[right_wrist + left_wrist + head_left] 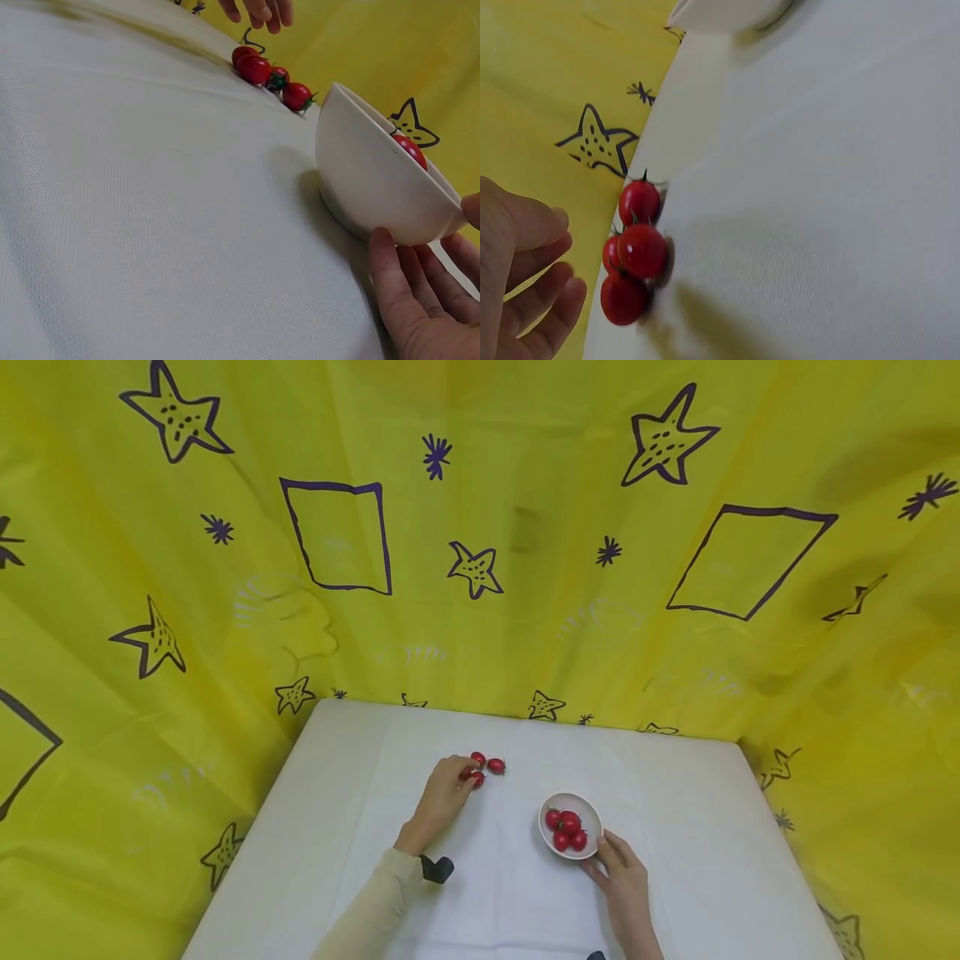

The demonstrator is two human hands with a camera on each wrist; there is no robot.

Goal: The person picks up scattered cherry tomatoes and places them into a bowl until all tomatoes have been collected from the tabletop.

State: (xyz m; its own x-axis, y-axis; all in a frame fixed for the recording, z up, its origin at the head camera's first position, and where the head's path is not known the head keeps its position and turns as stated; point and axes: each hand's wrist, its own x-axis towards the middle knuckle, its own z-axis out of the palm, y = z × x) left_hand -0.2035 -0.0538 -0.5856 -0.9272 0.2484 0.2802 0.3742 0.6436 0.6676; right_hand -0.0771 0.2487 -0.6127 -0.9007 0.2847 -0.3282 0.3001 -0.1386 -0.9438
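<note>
Several red cherry tomatoes (496, 766) lie in a small cluster on the white tabletop. My left hand (446, 789) hovers just over them. In the left wrist view, its loosely bent fingers (540, 300) are apart from the tomatoes (643, 250) and hold nothing. A white bowl (589, 815) with several more cherry tomatoes (570, 822) inside stands to the right and nearer to me. My right hand (624, 872) grips its near right side, thumb at the rim and fingertips against the outer wall of the bowl (375, 172), which rests on the table.
The white-covered table (675, 810) ends at a yellow curtain (480, 635) with drawn stars and rectangles, which encloses the back and both sides. A dark strap (437, 868) shows at my left wrist.
</note>
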